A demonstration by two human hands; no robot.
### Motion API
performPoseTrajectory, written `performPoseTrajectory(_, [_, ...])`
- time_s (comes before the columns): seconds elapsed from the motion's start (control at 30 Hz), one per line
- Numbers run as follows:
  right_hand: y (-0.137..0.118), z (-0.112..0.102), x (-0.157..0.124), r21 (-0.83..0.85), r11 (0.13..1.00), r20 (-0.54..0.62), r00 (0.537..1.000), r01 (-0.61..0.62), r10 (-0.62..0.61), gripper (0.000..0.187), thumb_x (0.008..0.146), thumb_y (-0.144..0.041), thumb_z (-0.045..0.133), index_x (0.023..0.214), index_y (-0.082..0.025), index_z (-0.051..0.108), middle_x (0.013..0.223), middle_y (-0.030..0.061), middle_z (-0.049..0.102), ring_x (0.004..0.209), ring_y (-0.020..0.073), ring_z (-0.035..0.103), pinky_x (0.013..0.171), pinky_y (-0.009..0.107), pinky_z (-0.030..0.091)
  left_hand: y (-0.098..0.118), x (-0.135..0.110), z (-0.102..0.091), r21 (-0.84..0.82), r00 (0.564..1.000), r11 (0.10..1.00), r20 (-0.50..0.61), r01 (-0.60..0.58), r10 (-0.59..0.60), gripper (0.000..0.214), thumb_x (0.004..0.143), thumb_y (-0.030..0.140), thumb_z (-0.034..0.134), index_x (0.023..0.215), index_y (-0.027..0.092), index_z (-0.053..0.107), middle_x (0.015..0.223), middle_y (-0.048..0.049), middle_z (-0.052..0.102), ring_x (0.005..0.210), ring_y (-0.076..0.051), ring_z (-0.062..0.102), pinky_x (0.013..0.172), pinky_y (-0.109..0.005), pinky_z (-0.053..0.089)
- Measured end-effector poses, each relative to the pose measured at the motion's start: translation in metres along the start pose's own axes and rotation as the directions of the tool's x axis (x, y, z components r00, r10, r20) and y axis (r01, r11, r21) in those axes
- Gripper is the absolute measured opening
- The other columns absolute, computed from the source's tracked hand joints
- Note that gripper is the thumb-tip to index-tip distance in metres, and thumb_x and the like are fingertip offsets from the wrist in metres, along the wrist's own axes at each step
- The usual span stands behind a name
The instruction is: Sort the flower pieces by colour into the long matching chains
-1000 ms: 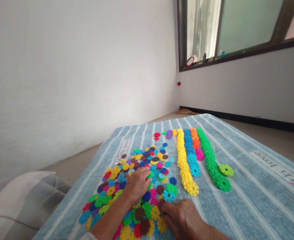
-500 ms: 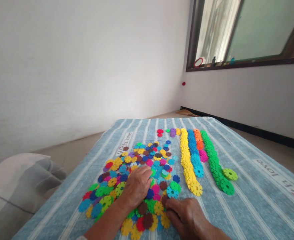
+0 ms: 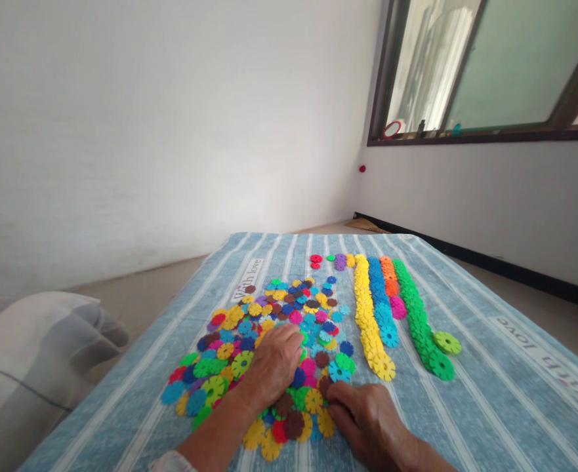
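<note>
My left hand [image 3: 277,360] rests over the middle of a loose pile of slotted plastic discs [image 3: 214,367] in many colours. Its fingers are bent together, and the tips are hidden among the pieces. At the pile's right edge, my right hand [image 3: 367,413] is closed with curled fingers. A brown disc [image 3: 325,385] touches its fingertips, but I cannot tell whether it is gripped. Just beyond that lie a light blue disc [image 3: 340,372] and a green one. To the right run overlapping rows: yellow [image 3: 365,305], blue [image 3: 378,288], orange [image 3: 390,275] and green [image 3: 418,314].
A striped blue cloth [image 3: 470,400] covers the table. Beside the rows lie a pink disc [image 3: 397,307] and a lime disc [image 3: 447,342]. Small red [image 3: 316,259] and purple [image 3: 340,261] groups sit at the far end. Draped fabric [image 3: 47,354] stands at the left.
The view has tilted slightly. My left hand stays over the pile and my right hand at its edge, with hardly any movement. The rows look the same.
</note>
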State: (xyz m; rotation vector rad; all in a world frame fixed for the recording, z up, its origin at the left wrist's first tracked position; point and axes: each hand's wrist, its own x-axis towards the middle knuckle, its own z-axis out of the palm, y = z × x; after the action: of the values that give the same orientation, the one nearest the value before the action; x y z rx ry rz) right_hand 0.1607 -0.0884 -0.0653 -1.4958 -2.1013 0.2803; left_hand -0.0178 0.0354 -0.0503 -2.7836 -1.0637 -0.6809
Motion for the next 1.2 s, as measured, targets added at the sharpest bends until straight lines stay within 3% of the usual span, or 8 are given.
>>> performPoseTrajectory(0.27, [-0.0004,0.0,-0.0006,0.022,1.0,0.002,1.0,-0.015,0.015,0.021,0.09,-0.026,0.038,0.081,-0.021,0.057,0.064,-0.0017,0.066,0.055,0.0118,0.061,0.052,0.022,0.03,0.0031,-0.0011,-0.0034,-0.024,1.0,1.0,0.01,0.014,-0.014,0.011,0.08,0.014,0.052,0.082,0.02,0.061,0.093,-0.0064,0.065,0.094,-0.022,0.059,0.087,-0.039,0.049])
performPoseTrajectory(1.2, [-0.0028,-0.0092,-0.0007,0.007,1.0,0.042,0.999,-0.017,0.017,0.016,0.089,-0.021,0.042,0.091,-0.021,0.058,0.071,-0.0018,0.067,0.062,0.0115,0.062,0.055,0.02,0.032,-0.0019,-0.0001,0.0019,-0.029,1.0,1.0,0.008,-0.01,0.01,0.014,0.082,0.014,0.053,0.091,0.018,0.063,0.108,-0.0086,0.065,0.105,-0.024,0.057,0.095,-0.041,0.046])
